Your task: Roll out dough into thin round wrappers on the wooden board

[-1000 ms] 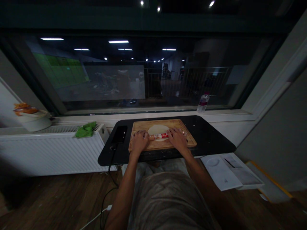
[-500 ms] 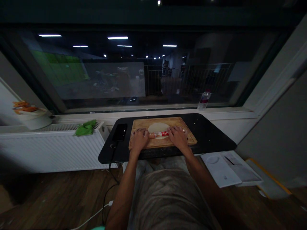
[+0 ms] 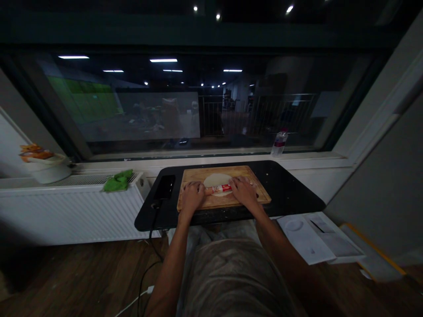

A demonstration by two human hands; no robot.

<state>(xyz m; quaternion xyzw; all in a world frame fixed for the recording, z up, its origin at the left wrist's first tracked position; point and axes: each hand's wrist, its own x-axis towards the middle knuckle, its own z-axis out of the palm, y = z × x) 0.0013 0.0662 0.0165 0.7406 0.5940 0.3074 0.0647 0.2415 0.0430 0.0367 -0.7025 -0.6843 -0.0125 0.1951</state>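
A wooden cutting board point(image 3: 254, 196) lies on a small black table point(image 3: 291, 191). On the board is a flat round of pale dough point(image 3: 214, 179). Across its near edge rests a rolling pin point(image 3: 220, 189) with a red and white label. My left hand point(image 3: 192, 196) presses down on the pin's left end with the fingers curled over it. My right hand point(image 3: 243, 193) lies over the pin's right end, fingers forward and closed on it.
A dark phone point(image 3: 164, 186) lies on the table's left part with a cable hanging down. A green cloth point(image 3: 118, 180) sits on the white radiator, a white bowl point(image 3: 46, 169) further left. A water bottle point(image 3: 279, 142) stands on the sill. Papers point(image 3: 310, 237) lie on the floor right.
Both hands stay on the rolling pin, which shifted slightly away over the dough and back toward me. The view tilted a little.
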